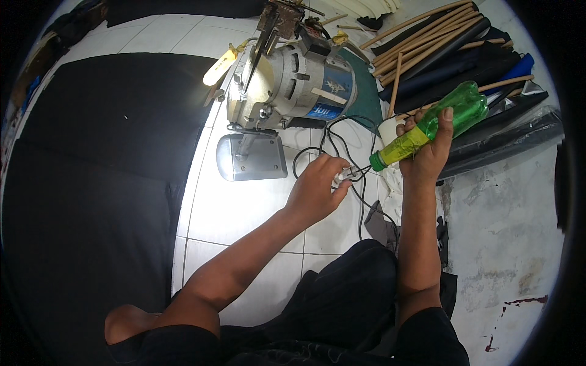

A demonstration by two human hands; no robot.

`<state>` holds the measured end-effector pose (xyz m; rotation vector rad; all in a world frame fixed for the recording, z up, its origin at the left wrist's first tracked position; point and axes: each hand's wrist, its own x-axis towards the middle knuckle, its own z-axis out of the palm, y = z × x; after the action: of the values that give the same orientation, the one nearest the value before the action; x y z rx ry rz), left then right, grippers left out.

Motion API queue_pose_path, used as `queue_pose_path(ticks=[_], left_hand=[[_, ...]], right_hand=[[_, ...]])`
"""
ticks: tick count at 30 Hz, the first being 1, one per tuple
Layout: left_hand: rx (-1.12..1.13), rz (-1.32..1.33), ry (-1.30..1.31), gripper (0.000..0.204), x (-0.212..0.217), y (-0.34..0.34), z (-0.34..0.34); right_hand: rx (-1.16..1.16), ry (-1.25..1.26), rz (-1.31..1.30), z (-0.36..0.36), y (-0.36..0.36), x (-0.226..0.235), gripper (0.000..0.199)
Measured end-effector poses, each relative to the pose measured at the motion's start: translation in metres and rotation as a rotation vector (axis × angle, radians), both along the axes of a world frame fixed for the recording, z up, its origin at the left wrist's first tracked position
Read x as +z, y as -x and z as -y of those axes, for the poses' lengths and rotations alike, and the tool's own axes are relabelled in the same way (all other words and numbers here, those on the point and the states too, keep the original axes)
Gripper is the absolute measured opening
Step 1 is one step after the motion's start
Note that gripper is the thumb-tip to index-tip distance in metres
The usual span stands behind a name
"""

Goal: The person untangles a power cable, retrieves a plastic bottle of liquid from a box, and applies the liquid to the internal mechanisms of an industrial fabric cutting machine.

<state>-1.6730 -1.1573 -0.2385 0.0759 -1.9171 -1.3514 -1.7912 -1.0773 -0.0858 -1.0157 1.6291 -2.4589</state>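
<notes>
In my right hand point(432, 145) is a green plastic bottle point(459, 110) with a yellowish label. It tilts so its green cap point(378, 161) points down and to the left. My left hand point(319, 190) pinches a small clear-and-white plastic piece point(348, 174), which looks like a syringe; the fingers hide part of it. The piece is close to the bottle's cap; whether they touch I cannot tell. Beyond my hands stands a grey cloth-cutting machine point(287, 82) with a metal base plate point(235, 161).
Black cables point(329, 131) loop across the white tiled floor point(238, 213) beside my left hand. Black cloth point(97, 171) spreads at the left. Brown tubes point(427, 43) and dark fabric rolls lie at the far right. A yellow-handled tool point(220, 66) hangs by the machine.
</notes>
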Motion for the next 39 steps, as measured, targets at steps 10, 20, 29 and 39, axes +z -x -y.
queue_pose_path(ticks=[10,20,29,39], left_hand=[[0.024,0.002,0.038,0.028,0.0,-0.002,0.001],[0.004,-0.012,-0.002,0.029,0.0,-0.001,0.0],[-0.006,-0.024,-0.024,0.029,-0.001,0.0,0.0],[-0.011,-0.052,-0.091,0.03,-0.004,0.003,-0.002]], right_hand=[[0.03,0.006,0.029,0.0,0.0,0.0,0.044],[0.01,0.033,0.074,0.0,0.005,0.0,0.046],[0.041,0.042,0.083,-0.001,0.005,-0.002,0.045],[0.022,0.076,0.097,-0.003,0.009,-0.006,0.043]])
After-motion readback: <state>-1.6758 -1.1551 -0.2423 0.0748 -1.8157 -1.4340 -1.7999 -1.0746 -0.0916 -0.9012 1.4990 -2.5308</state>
